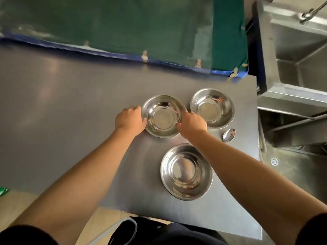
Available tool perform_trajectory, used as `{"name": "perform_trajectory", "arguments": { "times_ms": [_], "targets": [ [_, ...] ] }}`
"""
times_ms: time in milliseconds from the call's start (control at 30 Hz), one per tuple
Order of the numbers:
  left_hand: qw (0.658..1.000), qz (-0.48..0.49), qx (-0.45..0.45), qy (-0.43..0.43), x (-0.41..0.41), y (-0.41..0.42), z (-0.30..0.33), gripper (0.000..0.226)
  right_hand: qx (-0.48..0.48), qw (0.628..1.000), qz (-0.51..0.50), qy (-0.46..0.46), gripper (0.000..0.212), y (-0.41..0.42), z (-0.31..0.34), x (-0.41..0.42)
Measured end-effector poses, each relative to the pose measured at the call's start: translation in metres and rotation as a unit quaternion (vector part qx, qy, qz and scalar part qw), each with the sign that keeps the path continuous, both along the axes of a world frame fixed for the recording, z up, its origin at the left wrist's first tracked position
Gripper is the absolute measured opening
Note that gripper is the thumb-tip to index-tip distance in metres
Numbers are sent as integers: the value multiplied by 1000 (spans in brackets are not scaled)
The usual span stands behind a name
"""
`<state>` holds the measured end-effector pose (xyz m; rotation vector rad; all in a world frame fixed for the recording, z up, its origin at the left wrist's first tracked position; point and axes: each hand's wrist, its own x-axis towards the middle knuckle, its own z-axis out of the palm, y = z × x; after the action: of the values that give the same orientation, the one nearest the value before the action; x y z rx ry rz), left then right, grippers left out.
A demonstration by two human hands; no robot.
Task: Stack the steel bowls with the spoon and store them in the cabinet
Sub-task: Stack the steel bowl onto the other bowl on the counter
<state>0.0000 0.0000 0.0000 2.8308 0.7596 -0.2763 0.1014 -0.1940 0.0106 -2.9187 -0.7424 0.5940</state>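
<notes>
Three steel bowls stand on a grey steel counter (pixel 70 103). The far-left bowl (pixel 161 117) sits between my hands: my left hand (pixel 130 119) grips its left rim and my right hand (pixel 192 123) grips its right rim. A second bowl (pixel 212 107) stands just to its right, untouched. The largest bowl (pixel 186 171) rests nearer to me, under my right forearm. A steel spoon (pixel 228 135) lies at the counter's right edge, only its bowl end showing clearly. No cabinet is visible.
A green cloth with blue trim (pixel 123 32) hangs along the counter's far edge, pinned with clips. A steel sink (pixel 300 59) stands to the right, beyond a gap. A floor drain (pixel 274 161) lies below it.
</notes>
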Motion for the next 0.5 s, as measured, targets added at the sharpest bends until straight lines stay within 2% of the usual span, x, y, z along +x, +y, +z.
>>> {"name": "perform_trajectory", "arguments": {
  "times_ms": [233,500],
  "targets": [
    [997,51,-64,-1,9,-6,-14,29,11,999,-28,36,41,-1,-13,1],
    [992,86,-84,-38,7,7,-7,26,59,998,-5,21,31,4,4,8]
  ]
}}
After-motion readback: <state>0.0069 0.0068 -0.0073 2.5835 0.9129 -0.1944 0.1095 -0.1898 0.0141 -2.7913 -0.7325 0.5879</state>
